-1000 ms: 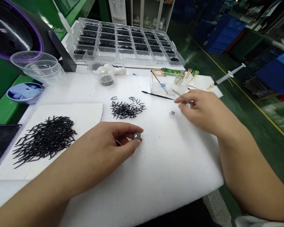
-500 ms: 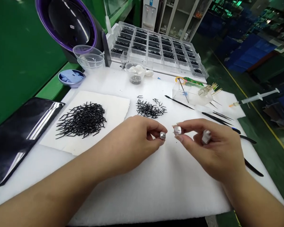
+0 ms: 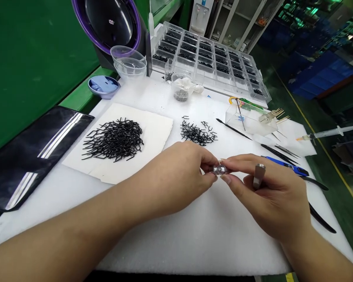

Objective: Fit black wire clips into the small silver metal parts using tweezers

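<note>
My left hand [image 3: 182,176] is closed in a pinch on a small, shiny silver metal piece [image 3: 219,169]. From the other side, the fingertips of my right hand [image 3: 278,194] pinch a second such piece, and the two now touch end to end; where one stops and the other starts is hard to make out. A flat-ended metal tool [image 3: 259,176] sticks up between the curled fingers of my right hand; the rest of it is hidden. Beyond my hands, on the white work mat [image 3: 200,239], lies a scattered heap of small bent black wire pieces [image 3: 197,134].
Longer black wire pieces [image 3: 114,139] are piled on a white sheet [image 3: 157,129] at left. Tweezers [image 3: 286,150] and a blue-handled tool [image 3: 294,166] lie at right, near a syringe [image 3: 326,133]. A compartment box [image 3: 207,76] and a purple-rimmed machine [image 3: 137,23] stand behind.
My hands have come together, so the two silver pieces that were apart now touch. The tool in my right hand has tilted, and the view has shifted slightly, uncovering the blue-handled tool.
</note>
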A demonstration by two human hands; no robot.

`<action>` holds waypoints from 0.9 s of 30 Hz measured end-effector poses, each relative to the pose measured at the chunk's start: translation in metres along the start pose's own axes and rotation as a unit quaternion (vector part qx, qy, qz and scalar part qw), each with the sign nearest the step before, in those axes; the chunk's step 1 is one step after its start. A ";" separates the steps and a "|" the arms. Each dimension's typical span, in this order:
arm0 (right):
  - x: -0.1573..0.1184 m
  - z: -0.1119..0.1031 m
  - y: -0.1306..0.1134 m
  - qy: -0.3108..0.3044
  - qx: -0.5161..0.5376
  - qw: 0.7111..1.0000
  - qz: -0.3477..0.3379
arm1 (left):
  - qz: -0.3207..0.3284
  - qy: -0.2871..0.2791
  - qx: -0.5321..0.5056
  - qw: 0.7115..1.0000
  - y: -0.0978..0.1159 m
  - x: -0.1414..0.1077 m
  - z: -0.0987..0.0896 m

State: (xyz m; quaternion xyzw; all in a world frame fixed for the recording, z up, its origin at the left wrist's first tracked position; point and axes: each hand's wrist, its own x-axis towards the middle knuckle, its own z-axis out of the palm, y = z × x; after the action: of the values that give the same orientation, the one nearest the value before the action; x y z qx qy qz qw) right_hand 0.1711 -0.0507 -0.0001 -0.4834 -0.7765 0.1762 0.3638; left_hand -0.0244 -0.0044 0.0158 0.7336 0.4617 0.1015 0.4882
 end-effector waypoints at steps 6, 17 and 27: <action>-0.003 0.006 0.005 -0.008 -0.012 0.999 -0.030 | 0.018 0.031 0.019 0.999 -0.008 0.003 0.004; 0.015 -0.036 0.042 0.011 -0.208 0.960 0.189 | -0.003 0.063 -0.025 0.998 -0.019 0.005 0.010; 0.031 -0.024 0.050 0.026 -0.204 0.966 0.159 | -0.049 0.139 -0.002 0.989 -0.017 0.009 -0.009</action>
State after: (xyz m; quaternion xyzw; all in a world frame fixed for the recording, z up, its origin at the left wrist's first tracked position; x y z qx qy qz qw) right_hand 0.2115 -0.0017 -0.0027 -0.6693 -0.6991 0.0573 0.2452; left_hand -0.0353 0.0097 0.0038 0.6880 0.5599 0.1793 0.4255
